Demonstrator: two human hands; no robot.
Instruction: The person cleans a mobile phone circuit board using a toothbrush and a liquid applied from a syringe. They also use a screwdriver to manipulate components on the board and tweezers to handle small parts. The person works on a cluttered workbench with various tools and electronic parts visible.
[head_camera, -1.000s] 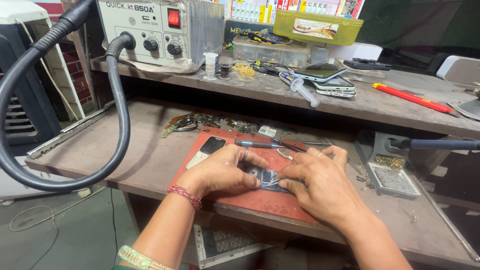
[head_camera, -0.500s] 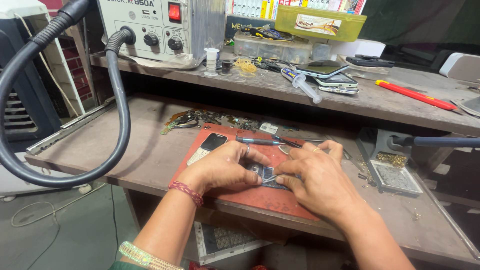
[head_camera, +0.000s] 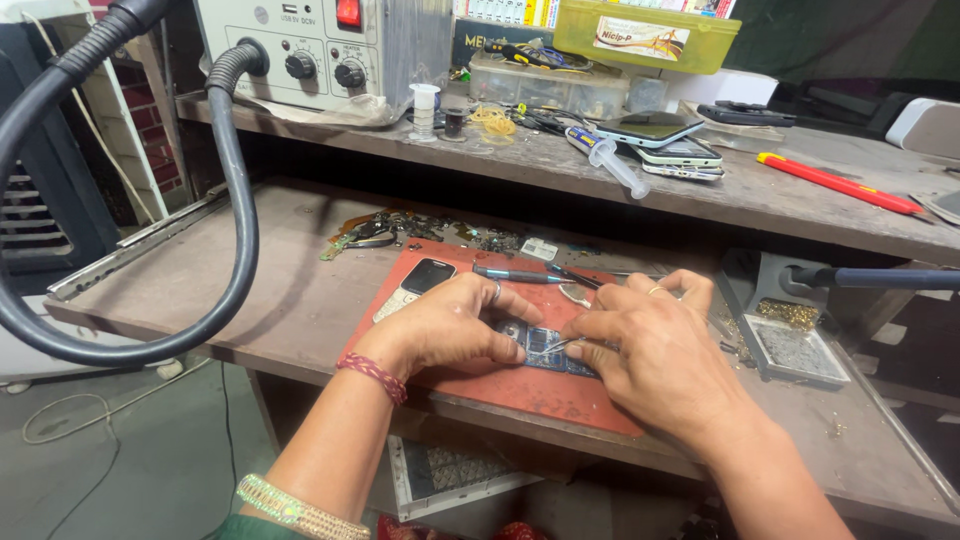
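Note:
A small blue circuit board (head_camera: 543, 346) lies on a red work mat (head_camera: 520, 385) on the lower bench. My left hand (head_camera: 450, 322) presses down on the board's left end with its fingertips. My right hand (head_camera: 655, 355) pinches thin metal tweezers (head_camera: 553, 346) whose tips rest on the board. Both hands hide most of the board. A small keypad phone (head_camera: 415, 285) lies face up at the mat's left corner, and a dark screwdriver (head_camera: 520, 274) lies along the mat's far edge.
A thick black hose (head_camera: 230, 200) loops from a grey hot-air station (head_camera: 320, 50) at the left. A soldering-iron stand with sponge tray (head_camera: 795, 350) sits at the right. The upper shelf holds stacked phones (head_camera: 665, 140), a syringe (head_camera: 617, 167), a red screwdriver (head_camera: 840, 183) and a yellow box (head_camera: 645, 35).
The view has shifted slightly closer and downward. Both hands stay on the board; the right hand's tweezers have shifted a little over it.

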